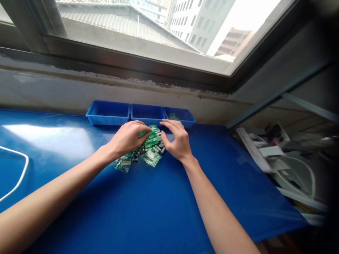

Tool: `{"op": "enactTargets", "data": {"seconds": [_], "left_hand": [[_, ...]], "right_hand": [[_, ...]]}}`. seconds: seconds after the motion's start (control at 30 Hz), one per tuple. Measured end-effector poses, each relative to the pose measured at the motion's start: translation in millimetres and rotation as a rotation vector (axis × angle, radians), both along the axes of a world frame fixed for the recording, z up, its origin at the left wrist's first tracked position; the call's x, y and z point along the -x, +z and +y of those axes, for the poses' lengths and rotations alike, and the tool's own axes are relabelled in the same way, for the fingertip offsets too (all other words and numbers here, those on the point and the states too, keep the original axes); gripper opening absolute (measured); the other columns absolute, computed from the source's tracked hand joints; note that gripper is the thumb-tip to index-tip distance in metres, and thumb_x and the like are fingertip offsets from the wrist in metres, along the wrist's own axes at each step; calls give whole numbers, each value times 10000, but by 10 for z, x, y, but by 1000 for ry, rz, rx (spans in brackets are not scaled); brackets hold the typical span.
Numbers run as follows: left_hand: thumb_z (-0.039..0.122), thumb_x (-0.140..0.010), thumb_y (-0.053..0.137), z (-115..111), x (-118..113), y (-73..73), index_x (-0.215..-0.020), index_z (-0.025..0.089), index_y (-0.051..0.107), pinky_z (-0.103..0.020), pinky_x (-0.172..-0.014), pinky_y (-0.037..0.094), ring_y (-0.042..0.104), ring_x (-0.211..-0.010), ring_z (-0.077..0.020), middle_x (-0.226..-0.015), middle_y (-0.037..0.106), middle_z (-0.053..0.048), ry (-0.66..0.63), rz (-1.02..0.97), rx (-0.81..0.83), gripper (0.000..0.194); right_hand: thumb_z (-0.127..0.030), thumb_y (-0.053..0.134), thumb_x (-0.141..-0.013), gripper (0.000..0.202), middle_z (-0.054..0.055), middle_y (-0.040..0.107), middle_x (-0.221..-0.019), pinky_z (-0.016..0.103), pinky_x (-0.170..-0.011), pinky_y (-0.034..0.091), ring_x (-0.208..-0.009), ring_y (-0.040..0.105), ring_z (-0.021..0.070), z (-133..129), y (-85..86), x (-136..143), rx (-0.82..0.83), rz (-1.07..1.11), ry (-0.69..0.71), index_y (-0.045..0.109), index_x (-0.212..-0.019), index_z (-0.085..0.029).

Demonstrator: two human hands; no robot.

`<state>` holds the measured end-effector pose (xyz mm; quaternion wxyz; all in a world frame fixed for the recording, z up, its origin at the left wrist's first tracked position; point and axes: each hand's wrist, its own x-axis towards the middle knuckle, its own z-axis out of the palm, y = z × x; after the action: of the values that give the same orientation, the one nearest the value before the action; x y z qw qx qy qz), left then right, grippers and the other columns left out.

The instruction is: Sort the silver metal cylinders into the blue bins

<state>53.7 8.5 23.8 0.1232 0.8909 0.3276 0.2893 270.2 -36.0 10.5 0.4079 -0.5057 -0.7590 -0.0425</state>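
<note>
A pile of small see-through green plastic bags (152, 141) lies on the blue tabletop, with small dark and silvery parts among and under them. My left hand (129, 137) reaches over the left side of the pile. Its thumb and forefinger are closed on a green plastic bag (144, 134). At the pile's right edge is my right hand (178, 139), fingers curved and apart, with nothing visible between them. Two bags, one at the near left (123, 164) and one at the near middle (152, 157), lie at the front of the pile.
Behind the pile, three joined blue bins (108, 120) stand against the wall below a window. Some green bags (173, 116) sit in the right bin. A white cable (25, 169) lies at far left. Past the table's right edge are a shelf and blurred white items (271, 151).
</note>
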Motion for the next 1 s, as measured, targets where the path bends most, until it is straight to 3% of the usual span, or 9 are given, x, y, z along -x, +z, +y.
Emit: {"op": "enactTargets", "data": {"seconds": [0.1,0.23,0.47,0.7,0.8,0.87,0.93,1.0], "left_hand": [[244,-960,577,3,-11,-4,-1007,169,787,-319,-890,553,735,-951,-234,-1018,780,-99,-8,-61,-65,228],[258,-973,569,3,-12,7,-1007,152,776,-329,-865,551,730,-942,-239,-1015,779,-99,-2,-74,-118,235],[299,-949,580,22,25,-49,-1295,160,680,-369,-989,534,683,-1139,-271,-1211,735,-116,3,58,-35,386],[267,-933,600,28,-4,-34,-1141,186,755,-325,-945,542,725,-1044,-242,-1125,770,-84,3,-85,-39,272],[247,-918,618,11,-21,12,-1022,199,782,-283,-867,550,751,-926,-208,-1004,796,-47,40,-228,-18,200],[256,-900,645,-15,-40,54,-964,184,784,-260,-809,559,754,-856,-194,-936,801,-40,62,-348,60,170],[285,-877,680,-45,-63,93,-944,158,777,-258,-792,574,755,-845,-197,-918,800,-50,43,-466,203,173],[333,-859,706,-65,-81,115,-937,134,766,-279,-814,591,756,-867,-212,-925,798,-71,16,-546,338,222]], "right_hand": [[-178,588,-891,386,74,687,-1303,446,-1076,485,-1213,619,258,-28,-24,85,46,-5,104,658,-1267,-233],[-222,592,-935,267,58,745,-1183,424,-980,543,-1099,670,243,5,-98,112,74,39,137,706,-1177,-237],[-234,617,-953,128,45,782,-949,378,-841,575,-892,710,222,35,-131,101,-3,70,107,743,-932,-230],[-227,563,-986,113,59,749,-939,371,-846,554,-896,683,216,-11,-41,137,-99,74,77,669,-946,-220],[-285,581,-984,84,59,749,-1057,378,-909,558,-975,695,216,-22,-23,164,-74,185,97,632,-1033,-241],[-350,666,-934,252,53,735,-1155,382,-949,561,-1025,704,219,-28,-13,185,-16,327,109,587,-1156,-260],[-401,741,-870,436,32,743,-1121,374,-927,580,-994,724,215,-33,2,204,90,500,134,546,-1240,-278],[-436,765,-839,443,5,759,-990,339,-811,612,-858,742,197,-31,16,214,233,666,186,569,-1203,-278]]}}
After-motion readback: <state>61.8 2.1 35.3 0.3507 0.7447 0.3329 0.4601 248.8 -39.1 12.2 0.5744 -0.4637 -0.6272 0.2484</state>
